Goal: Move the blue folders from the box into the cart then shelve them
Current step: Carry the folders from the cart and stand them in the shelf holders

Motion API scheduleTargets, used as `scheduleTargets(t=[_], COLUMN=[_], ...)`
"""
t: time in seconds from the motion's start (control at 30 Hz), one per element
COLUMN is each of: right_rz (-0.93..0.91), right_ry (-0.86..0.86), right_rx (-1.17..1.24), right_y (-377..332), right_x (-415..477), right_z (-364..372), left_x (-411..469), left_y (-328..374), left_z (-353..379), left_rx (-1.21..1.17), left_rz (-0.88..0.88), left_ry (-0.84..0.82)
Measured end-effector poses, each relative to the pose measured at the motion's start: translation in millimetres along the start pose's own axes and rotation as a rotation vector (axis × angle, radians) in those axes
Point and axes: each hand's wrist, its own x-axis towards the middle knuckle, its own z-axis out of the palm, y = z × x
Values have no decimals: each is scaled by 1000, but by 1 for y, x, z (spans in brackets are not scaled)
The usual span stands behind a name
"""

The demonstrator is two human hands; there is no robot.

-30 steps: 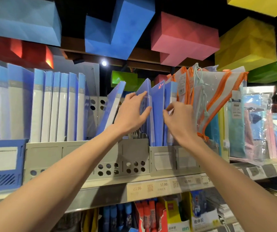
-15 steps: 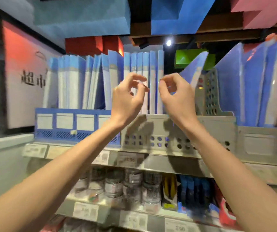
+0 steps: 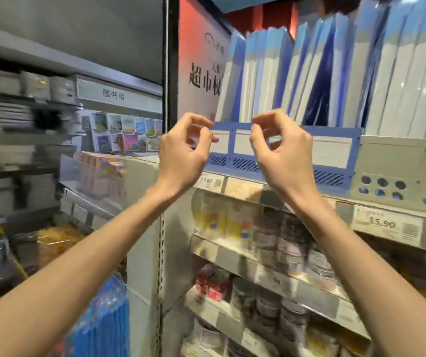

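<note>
Our left hand (image 3: 183, 153) and right hand (image 3: 284, 153) hover empty, fingers curled on nothing, just before the blue rack (image 3: 333, 131), whose dividers prop the blue folders (image 3: 266, 73) standing upright, spines out.

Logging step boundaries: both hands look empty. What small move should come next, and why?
Probably lower the left hand toward the blurred blue stack at lower left: it and the right hand hold nothing, while upright blue plastic folders already stand racked.

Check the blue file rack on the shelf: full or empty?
Full. The blue file rack holds blue folders standing packed side by side, some leaning slightly, tops well above its front wall.
</note>
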Motion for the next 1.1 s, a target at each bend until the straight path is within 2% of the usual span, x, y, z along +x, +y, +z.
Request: scheduleTargets(t=[0.4,0.63,0.77,1.1], right_rz=[47,198,351,602], right_ry=[-82,-151,-198,-374], right_rx=[141,254,352,628], right_y=[-81,-109,-117,-133], right_x=[-21,-57,-82,-143], right_z=[245,359,409,524], left_x=[29,19,1,-50], left_y=[-155,-241,-282,-378], left_z=[-175,-249,-287,-370], left_rx=[-24,6,83,300], left_rz=[-76,-162,-228,-539], left_ry=[75,54,62,187])
